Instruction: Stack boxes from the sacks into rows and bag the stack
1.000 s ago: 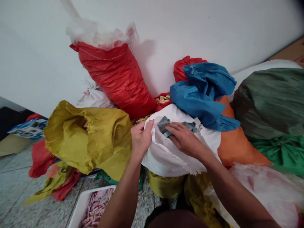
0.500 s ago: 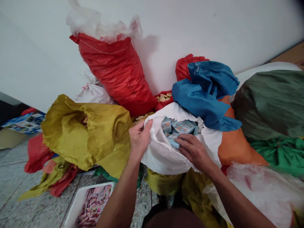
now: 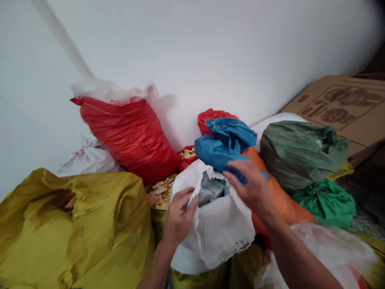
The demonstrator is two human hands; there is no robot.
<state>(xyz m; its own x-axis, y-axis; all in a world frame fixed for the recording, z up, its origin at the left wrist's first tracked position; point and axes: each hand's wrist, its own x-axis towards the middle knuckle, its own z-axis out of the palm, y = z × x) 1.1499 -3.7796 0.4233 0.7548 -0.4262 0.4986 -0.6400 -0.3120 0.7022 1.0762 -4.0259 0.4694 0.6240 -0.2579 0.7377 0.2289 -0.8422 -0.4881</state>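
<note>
A white woven sack (image 3: 222, 233) stands in the middle with its mouth open. Small light-blue printed boxes (image 3: 213, 190) lie inside it. At the left side of the mouth, my left hand (image 3: 180, 216) pinches the sack's rim between thumb and fingers. My right hand (image 3: 254, 190), a little blurred, is raised over the right side of the mouth. Its thumb and fingers are apart and nothing shows between them. Behind that hand lies a crumpled blue sack (image 3: 210, 150), partly covered by the fingers.
A large yellow sack (image 3: 111, 224) fills the left. A full red sack (image 3: 129, 140) leans on the wall. Small tan pieces (image 3: 162, 192) fill an open sack. To the right are an orange sack (image 3: 288, 204), a dark green sack (image 3: 300, 154), a green bundle (image 3: 329, 202) and a cardboard box (image 3: 339, 108).
My right hand has come up off the light-blue boxes, out of the white sack. My left hand stays at the rim. The view has tilted up and turned right, bringing the cardboard box into sight.
</note>
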